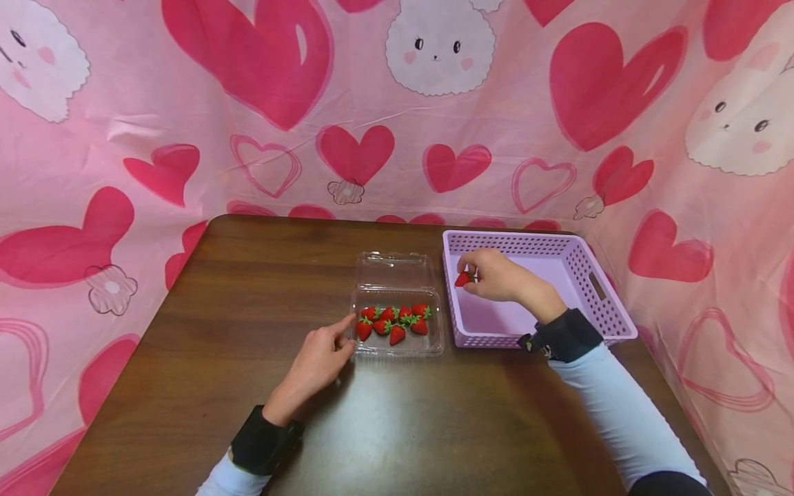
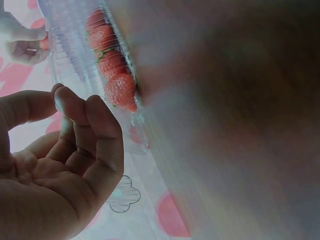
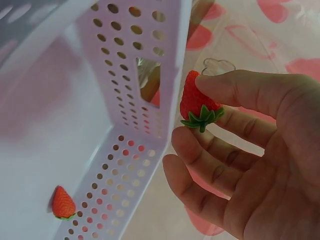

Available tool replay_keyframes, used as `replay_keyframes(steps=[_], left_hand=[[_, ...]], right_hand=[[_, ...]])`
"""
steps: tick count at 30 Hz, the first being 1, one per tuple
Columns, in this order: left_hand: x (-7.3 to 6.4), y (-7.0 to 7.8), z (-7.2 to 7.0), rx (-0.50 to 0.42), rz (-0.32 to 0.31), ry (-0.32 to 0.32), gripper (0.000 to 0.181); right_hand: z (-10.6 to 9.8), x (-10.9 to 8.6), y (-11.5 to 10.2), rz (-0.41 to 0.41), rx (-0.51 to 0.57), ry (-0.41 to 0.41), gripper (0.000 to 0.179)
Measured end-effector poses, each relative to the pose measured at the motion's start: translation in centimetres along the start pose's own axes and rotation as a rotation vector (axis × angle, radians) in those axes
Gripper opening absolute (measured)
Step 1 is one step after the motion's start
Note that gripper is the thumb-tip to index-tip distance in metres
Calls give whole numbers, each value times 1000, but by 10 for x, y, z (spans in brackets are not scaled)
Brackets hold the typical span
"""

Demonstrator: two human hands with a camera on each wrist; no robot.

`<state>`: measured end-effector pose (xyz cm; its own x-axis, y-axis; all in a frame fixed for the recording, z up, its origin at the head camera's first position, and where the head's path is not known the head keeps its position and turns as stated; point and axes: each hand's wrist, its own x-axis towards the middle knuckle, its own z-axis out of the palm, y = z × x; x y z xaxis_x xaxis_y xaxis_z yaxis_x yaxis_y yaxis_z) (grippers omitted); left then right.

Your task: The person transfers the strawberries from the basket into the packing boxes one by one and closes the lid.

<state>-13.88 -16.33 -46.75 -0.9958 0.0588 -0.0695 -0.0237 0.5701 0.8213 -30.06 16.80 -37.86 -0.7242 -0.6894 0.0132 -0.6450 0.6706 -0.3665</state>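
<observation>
Between its thumb and fingers my right hand (image 1: 496, 275) pinches a red strawberry (image 3: 197, 102) with green leaves, over the left side of the lilac basket (image 1: 595, 279). Inside that basket, another strawberry (image 3: 63, 202) lies near a perforated wall in the right wrist view; in the head view it is hidden. My left hand (image 1: 318, 358) rests beside a clear plastic clamshell box (image 1: 397, 293), index fingertip right at its left edge. Loosely bent fingers and thumb show in the left wrist view. Several strawberries (image 1: 397, 335) sit in the box's tray, its lid folded back.
Box and basket stand side by side on a dark brown wooden table (image 1: 248, 289). The basket has raised, perforated walls with a handle slot (image 1: 597, 285) on the right. A pink heart-patterned cloth (image 1: 372, 83) hangs behind and along both sides.
</observation>
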Motion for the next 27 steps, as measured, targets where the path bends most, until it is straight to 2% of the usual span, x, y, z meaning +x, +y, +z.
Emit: replay_keyframes(steps=[11,27], left_hand=[[0,-1,0,-3,-5,-3,55],[0,0,0,13,14,8,54]], right_hand=[[-3,1,-18,-15,24,-18,21],[1,6,-39,-54,-25,-38,22]])
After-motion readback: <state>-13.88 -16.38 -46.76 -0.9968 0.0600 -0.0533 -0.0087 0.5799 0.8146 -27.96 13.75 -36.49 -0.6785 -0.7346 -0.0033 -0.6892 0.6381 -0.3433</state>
